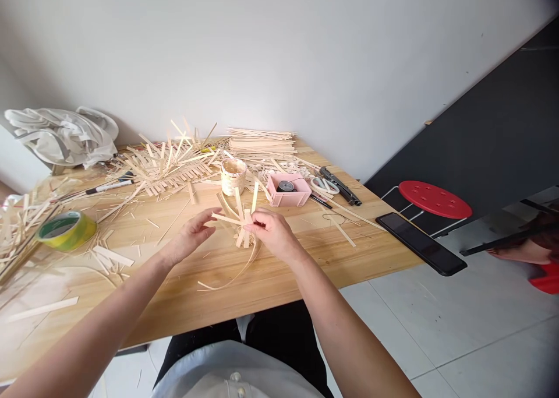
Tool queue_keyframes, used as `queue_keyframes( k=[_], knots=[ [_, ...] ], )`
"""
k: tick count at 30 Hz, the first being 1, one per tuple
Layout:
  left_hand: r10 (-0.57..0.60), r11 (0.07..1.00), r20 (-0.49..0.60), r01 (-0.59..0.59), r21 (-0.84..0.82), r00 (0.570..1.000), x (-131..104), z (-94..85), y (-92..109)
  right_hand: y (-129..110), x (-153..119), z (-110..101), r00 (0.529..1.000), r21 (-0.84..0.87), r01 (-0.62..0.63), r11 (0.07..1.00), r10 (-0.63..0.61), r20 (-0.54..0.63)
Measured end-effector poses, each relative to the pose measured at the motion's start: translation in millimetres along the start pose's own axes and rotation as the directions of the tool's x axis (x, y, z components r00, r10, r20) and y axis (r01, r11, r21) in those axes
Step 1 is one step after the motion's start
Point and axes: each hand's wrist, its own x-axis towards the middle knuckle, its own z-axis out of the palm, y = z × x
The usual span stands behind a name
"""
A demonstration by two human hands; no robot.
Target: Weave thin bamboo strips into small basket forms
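Note:
A small woven piece of pale wooden strips [246, 218] with ends sticking out all round is above the wooden table [279, 281]. My right hand [271, 230] pinches its right side between thumb and fingers. At its left, my left hand [195, 230] has thumb and fingers apart, its fingertips near the end of one strip; whether they touch it is unclear. A long thin strip [244, 273] curves down from the piece toward the table's front. Just behind stands a small woven cup [233, 175].
Loose strips [168, 168] pile up behind left, with a strip bundle [262, 143] at the wall. A tape roll [66, 231] lies left. Rightward are a pink basket [289, 197], scissors [324, 185], a black-handled tool [343, 188] and a phone [421, 243] overhanging the edge.

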Motion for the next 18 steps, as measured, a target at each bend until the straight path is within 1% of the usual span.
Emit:
queue_keyframes(
  k=[1,2,3,6,8,10,12,13,15,18],
  knots=[
    [0.002,1.0,0.065,-0.002,-0.008,0.998,4.5,1.3,-0.4,-0.1,0.5,-0.6,1.0,0.002,-0.001,1.0,0.001,0.005],
    [-0.001,1.0,0.105,0.003,-0.012,0.994,7.9,3.3,-1.3,-0.2,0.9,-1.3,1.0,0.004,-0.002,1.0,0.002,0.01],
    [-0.008,1.0,0.121,0.011,-0.018,0.993,10.0,5.5,-2.7,-0.1,1.3,-2.0,1.0,0.008,-0.003,1.0,0.003,0.014],
    [-0.024,0.998,0.116,0.031,-0.058,0.993,11.2,11.3,-8.2,0.3,2.0,-3.7,1.0,0.012,-0.009,1.0,0.009,0.014],
    [-0.01,0.994,0.13,0.024,-0.104,0.992,10.3,14.2,-9.7,0.8,2.4,-4.0,1.0,0.014,-0.015,1.0,0.015,0.015],
    [0.014,0.983,0.132,0.01,-0.183,0.991,10.0,17.8,-7.7,1.3,2.9,-3.8,1.0,0.017,-0.019,1.0,0.018,0.02],
    [0.018,0.963,0.096,0.009,-0.27,0.995,10.7,23.1,-3.3,1.8,3.6,-3.3,0.999,0.025,-0.014,1.0,0.013,0.029],
    [0.006,0.951,0.059,0.013,-0.31,0.998,11.3,26.2,-0.9,2.1,3.9,-3.1,0.999,0.027,-0.009,1.0,0.008,0.033],
    [-0.022,0.922,-0.052,0.0,-0.386,0.998,12.2,32.1,3.7,2.8,4.4,-3.1,0.999,0.026,0.0,1.0,-0.001,0.038],
    [-0.023,0.889,-0.229,-0.084,-0.45,0.973,12.5,36.5,9.5,3.6,4.7,-3.8,0.999,0.021,-0.001,1.0,0.0,0.037]
  ],
)
